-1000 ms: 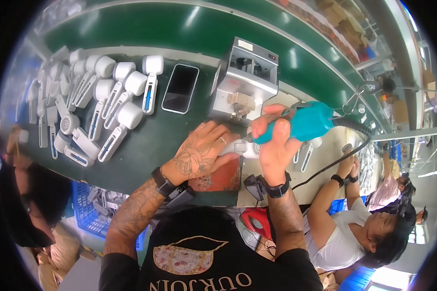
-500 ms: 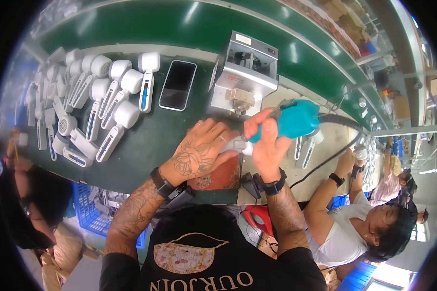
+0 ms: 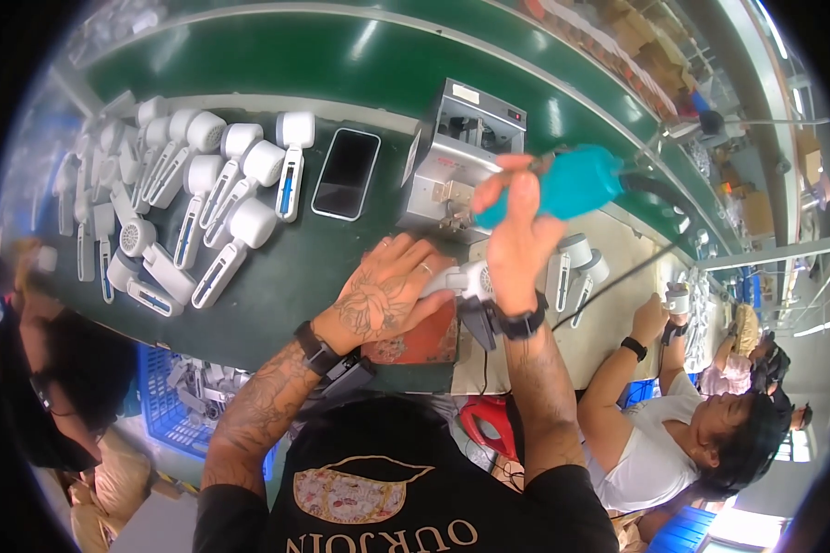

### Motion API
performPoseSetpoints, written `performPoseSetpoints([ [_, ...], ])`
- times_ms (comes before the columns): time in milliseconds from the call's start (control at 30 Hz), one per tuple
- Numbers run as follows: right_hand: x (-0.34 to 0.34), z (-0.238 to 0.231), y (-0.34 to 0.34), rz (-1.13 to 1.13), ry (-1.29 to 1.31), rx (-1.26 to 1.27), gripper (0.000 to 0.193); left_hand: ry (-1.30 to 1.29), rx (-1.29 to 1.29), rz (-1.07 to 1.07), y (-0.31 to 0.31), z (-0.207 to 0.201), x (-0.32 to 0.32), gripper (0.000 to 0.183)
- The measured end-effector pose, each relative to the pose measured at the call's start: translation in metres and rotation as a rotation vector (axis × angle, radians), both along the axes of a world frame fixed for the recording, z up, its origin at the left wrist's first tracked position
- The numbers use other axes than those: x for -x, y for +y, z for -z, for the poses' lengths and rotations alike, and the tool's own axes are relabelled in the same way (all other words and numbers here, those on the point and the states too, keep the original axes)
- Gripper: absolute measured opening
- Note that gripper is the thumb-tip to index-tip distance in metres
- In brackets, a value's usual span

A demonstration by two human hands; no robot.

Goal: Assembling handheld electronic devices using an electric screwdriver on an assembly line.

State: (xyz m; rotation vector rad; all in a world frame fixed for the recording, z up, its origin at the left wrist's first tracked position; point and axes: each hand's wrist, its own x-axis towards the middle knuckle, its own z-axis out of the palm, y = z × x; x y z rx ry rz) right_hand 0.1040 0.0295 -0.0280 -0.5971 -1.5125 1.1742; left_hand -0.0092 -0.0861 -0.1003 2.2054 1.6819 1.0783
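Note:
My left hand (image 3: 387, 297) is closed on a white shower head (image 3: 473, 279). It holds this low over the reddish mat (image 3: 424, 341) at the bench's near edge, and the round perforated face shows just past my fingertips. In my right hand (image 3: 523, 249) is a teal electric screwdriver (image 3: 574, 187), gripped above and to the right of the shower head. Its tip is hidden or too blurred to make out. Behind my hands stands a silver screw feeder (image 3: 461, 166).
Many white shower heads (image 3: 249, 221) crowd the bench's left side. A phone (image 3: 346, 173) lies beside the feeder. More shower heads (image 3: 581, 267) rest at right. A black cord (image 3: 609, 300) crosses there. A blue crate (image 3: 171, 396) sits below, and a co-worker (image 3: 646, 442) is at right.
My right hand has lifted the screwdriver up and to the right, away from the shower head, uncovering its perforated face. My left hand stays on the shower head.

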Motion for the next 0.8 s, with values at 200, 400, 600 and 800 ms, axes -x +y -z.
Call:
performPoseSetpoints([
  [200,0.004,0.021,0.019,-0.022,-0.027,-0.117,0.03,-0.052,0.04,0.022,0.002,-0.005,-0.002,0.038],
  [400,-0.01,-0.001,-0.014,-0.037,-0.057,0.015,0.029,-0.012,0.011,0.02,0.001,0.001,0.001,0.037],
  [600,-0.051,0.004,-0.043,-0.098,-0.019,0.096,0.056,-0.048,0.015,0.018,0.001,-0.003,-0.002,0.036],
  [800,-0.047,0.019,-0.046,-0.041,-0.059,0.136,0.059,-0.052,0.022,-0.002,-0.001,-0.001,0.004,0.035],
])
